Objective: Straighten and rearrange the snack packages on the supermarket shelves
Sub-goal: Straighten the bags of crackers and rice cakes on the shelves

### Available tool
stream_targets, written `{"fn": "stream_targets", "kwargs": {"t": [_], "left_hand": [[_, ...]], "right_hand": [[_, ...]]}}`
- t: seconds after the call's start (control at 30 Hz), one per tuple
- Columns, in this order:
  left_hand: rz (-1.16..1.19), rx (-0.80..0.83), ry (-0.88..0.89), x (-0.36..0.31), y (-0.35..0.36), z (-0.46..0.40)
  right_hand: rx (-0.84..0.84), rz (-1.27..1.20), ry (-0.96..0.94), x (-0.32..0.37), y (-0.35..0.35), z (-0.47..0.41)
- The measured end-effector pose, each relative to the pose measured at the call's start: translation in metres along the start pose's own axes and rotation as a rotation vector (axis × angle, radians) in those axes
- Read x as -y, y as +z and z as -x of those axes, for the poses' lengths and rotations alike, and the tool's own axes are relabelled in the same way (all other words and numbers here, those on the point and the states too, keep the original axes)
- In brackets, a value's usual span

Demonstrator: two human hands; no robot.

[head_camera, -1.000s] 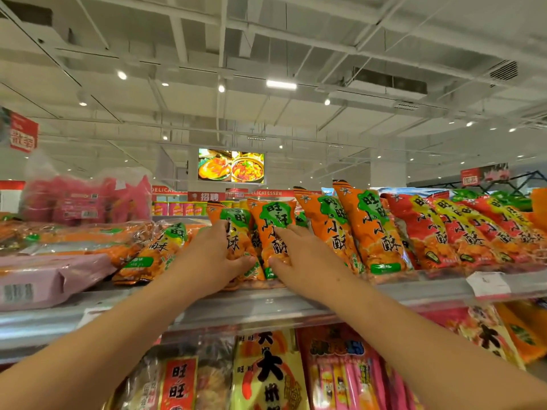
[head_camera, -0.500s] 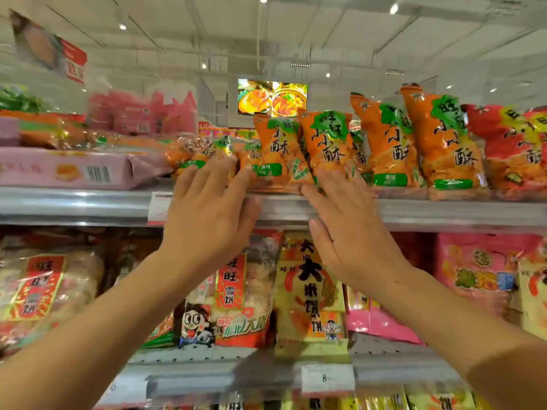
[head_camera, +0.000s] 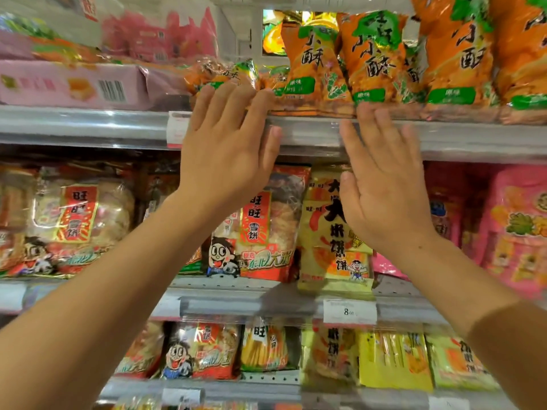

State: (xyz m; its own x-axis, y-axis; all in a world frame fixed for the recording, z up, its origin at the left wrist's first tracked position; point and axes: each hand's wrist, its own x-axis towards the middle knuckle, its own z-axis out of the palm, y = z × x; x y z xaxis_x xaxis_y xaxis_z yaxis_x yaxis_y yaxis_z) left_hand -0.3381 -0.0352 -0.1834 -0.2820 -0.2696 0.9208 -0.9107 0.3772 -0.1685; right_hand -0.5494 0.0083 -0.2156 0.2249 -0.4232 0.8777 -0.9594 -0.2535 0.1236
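Orange snack packs [head_camera: 373, 57] with green labels stand upright in a row on the top shelf [head_camera: 88, 125]. One orange pack [head_camera: 225, 74] lies flat at the left end of that row. My left hand [head_camera: 228, 146] is open with straight fingers, its fingertips at the shelf's front edge touching the flat pack. My right hand [head_camera: 381, 179] is open too, fingers spread, raised in front of the shelf rail just under the upright packs and holding nothing.
A pink boxed pack [head_camera: 71, 84] lies at the top left. The middle shelf [head_camera: 266, 294] carries red rice-cracker bags [head_camera: 263, 229], a yellow bag [head_camera: 334, 232] and pink bags [head_camera: 518, 226]. A price tag [head_camera: 349, 312] hangs on its rail. More bags fill the lower shelf.
Both hands have let go of the orange packs and drawn back down to the shelf's front edge. The view has dropped, showing the middle and lower shelves.
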Motion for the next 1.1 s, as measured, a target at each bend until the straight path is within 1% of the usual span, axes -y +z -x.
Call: {"fn": "stream_targets", "kwargs": {"t": [0.07, 0.13, 0.17, 0.2, 0.27, 0.33, 0.37, 0.43, 0.47, 0.57, 0.63, 0.73, 0.83, 0.97, 1.1], "left_hand": [[0.008, -0.008, -0.004, -0.002, 0.001, 0.013], [0.049, -0.004, 0.046, -0.006, 0.005, 0.046], [0.100, 0.026, 0.076, -0.009, 0.007, 0.069], [0.160, 0.080, 0.102, -0.011, 0.009, 0.094], [0.248, 0.268, 0.091, -0.014, 0.013, 0.142], [0.315, 0.440, -0.049, -0.012, 0.020, 0.173], [0.350, 0.477, -0.146, -0.009, 0.025, 0.181], [0.375, 0.500, -0.312, -0.004, 0.034, 0.184], [0.366, 0.510, -0.364, -0.001, 0.038, 0.183], [0.332, 0.539, -0.440, 0.001, 0.051, 0.180], [0.298, 0.562, -0.484, 0.002, 0.057, 0.173], [0.237, 0.616, -0.505, 0.005, 0.065, 0.161], [0.205, 0.572, -0.498, 0.006, 0.066, 0.154], [0.207, 0.551, -0.493, 0.003, 0.065, 0.154], [0.189, 0.576, -0.481, 0.001, 0.063, 0.152]], "right_hand": [[0.017, -0.048, 0.008, 0.004, 0.000, 0.009], [0.042, -0.136, 0.009, 0.007, 0.004, 0.029], [0.068, -0.211, 0.021, 0.009, 0.007, 0.044], [0.108, -0.295, 0.051, 0.009, 0.010, 0.061], [0.226, -0.401, 0.160, 0.008, 0.018, 0.098], [0.327, -0.400, 0.322, 0.000, 0.029, 0.129], [0.361, -0.376, 0.417, -0.006, 0.034, 0.140], [0.423, -0.326, 0.587, -0.014, 0.041, 0.151], [0.447, -0.318, 0.642, -0.016, 0.043, 0.152], [0.460, -0.332, 0.744, -0.017, 0.050, 0.144], [0.468, -0.292, 0.763, -0.015, 0.054, 0.136], [0.490, -0.241, 0.788, -0.016, 0.059, 0.127], [0.520, -0.227, 0.833, -0.019, 0.062, 0.126], [0.529, -0.155, 0.792, -0.021, 0.063, 0.127], [0.528, -0.222, 0.802, -0.024, 0.059, 0.125]]}}
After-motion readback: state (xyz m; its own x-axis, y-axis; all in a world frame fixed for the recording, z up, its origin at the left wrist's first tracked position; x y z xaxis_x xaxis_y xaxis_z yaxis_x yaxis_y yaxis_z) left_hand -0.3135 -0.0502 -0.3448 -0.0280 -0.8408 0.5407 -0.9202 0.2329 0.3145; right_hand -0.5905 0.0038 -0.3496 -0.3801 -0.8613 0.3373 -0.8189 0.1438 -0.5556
